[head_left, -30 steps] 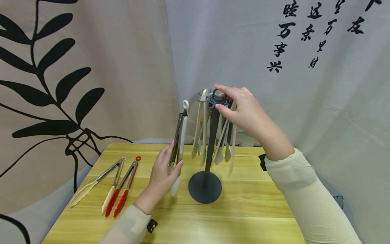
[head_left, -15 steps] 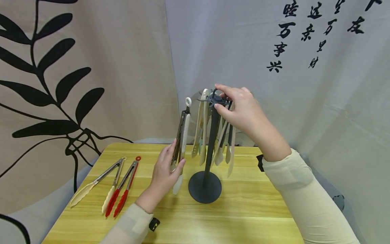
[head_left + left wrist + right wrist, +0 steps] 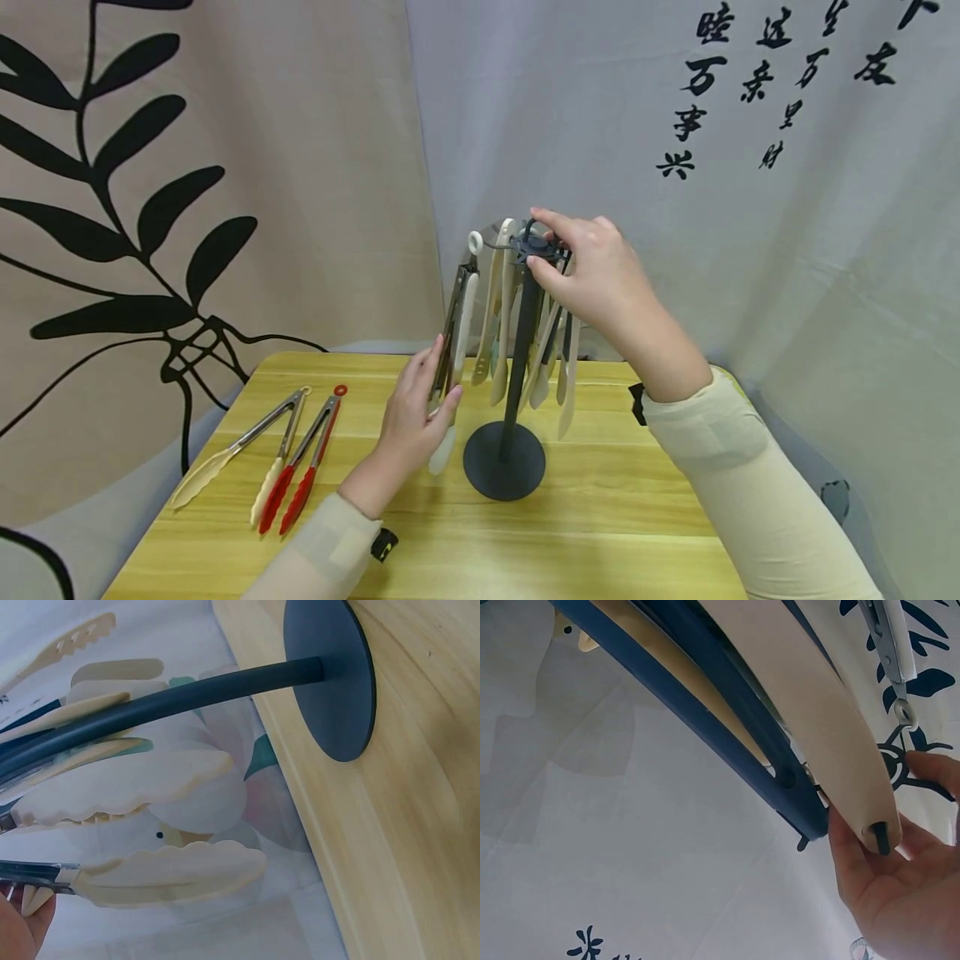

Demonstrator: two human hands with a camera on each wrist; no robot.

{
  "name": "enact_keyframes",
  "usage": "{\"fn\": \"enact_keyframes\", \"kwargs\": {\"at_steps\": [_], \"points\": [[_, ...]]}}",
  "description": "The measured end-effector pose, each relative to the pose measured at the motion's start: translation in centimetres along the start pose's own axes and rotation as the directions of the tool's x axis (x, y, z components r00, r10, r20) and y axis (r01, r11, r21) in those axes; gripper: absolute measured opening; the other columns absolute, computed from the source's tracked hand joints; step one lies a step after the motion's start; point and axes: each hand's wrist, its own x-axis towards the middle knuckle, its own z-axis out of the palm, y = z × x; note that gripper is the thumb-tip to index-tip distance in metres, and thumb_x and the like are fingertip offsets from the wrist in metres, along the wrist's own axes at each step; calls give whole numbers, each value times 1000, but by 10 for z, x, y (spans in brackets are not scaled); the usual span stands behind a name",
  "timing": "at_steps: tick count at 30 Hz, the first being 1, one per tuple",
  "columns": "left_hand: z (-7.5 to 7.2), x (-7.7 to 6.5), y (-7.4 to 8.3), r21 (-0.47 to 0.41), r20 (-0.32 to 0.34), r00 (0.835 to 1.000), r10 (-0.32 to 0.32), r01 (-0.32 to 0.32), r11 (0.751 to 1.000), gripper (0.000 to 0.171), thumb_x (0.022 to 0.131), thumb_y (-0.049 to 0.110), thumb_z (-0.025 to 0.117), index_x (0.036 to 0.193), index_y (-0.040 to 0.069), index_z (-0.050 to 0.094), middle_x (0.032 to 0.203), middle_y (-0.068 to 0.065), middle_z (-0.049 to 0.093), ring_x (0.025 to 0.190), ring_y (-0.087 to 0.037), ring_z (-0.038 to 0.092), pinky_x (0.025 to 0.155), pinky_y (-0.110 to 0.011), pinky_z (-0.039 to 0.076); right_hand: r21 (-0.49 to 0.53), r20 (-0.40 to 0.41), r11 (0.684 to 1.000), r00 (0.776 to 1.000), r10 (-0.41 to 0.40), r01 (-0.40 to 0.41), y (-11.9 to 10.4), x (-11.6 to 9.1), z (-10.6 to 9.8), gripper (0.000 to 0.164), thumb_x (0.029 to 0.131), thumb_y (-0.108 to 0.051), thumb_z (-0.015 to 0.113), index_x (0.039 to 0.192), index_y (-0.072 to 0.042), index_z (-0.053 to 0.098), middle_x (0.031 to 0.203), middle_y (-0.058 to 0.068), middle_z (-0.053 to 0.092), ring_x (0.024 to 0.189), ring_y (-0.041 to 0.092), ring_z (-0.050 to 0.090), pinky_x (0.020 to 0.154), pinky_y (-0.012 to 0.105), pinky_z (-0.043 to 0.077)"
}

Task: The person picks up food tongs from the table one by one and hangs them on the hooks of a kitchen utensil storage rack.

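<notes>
Gripping white tongs (image 3: 465, 321) with thumb and fingers, the left hand (image 3: 412, 408) holds them nearly upright over the tabletop (image 3: 630, 517), their top ring (image 3: 471, 244) close to a hook (image 3: 495, 247) of the dark rack (image 3: 504, 475), though whether the two touch cannot be told. Thumb and fingers of the right hand (image 3: 600, 267) clasp the rack's top, utensils (image 3: 501, 379) hanging below toward the tabletop's back edge, while cream tongs (image 3: 255, 431) and red tongs (image 3: 298, 500) lie splayed by its left edge. Black Chinese characters (image 3: 701, 77) run down the curtain (image 3: 570, 100) behind, 万事兴 legible among them.
</notes>
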Motion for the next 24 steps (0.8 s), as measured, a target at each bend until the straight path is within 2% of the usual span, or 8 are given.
{"fn": "enact_keyframes", "kwargs": {"at_steps": [11, 18, 24], "points": [[1, 4, 2, 11, -6, 999, 49, -49, 999, 72, 90, 16, 61, 151, 10, 23, 134, -12, 46, 113, -24, 49, 83, -40, 49, -4, -11, 1000, 1000, 12, -12, -3, 0, 0, 52, 90, -33, 59, 140, -24, 48, 116, 3, 66, 104, 27, 48, 86, 46, 43], [1, 5, 2, 23, -3, 998, 63, -63, 998, 72, 91, 18, 60, 152, 13, 22, 134, -13, 46, 114, -24, 49, 80, -39, 50, -23, -17, 1000, 1000, 20, -20, -5, 0, 1, 52, 90, -33, 58, 140, -23, 48, 121, 4, 65, 103, 27, 49, 87, 46, 43], [2, 6, 3, 28, 7, 998, 64, -64, 998, 72, 91, 19, 61, 152, 14, 23, 134, -13, 47, 116, -25, 49, 82, -40, 50, -44, -24, 999, 999, 24, -25, -9, -1, 1, 53, 90, -33, 59, 140, -23, 48, 123, 4, 64, 101, 27, 49, 85, 46, 44]]}}
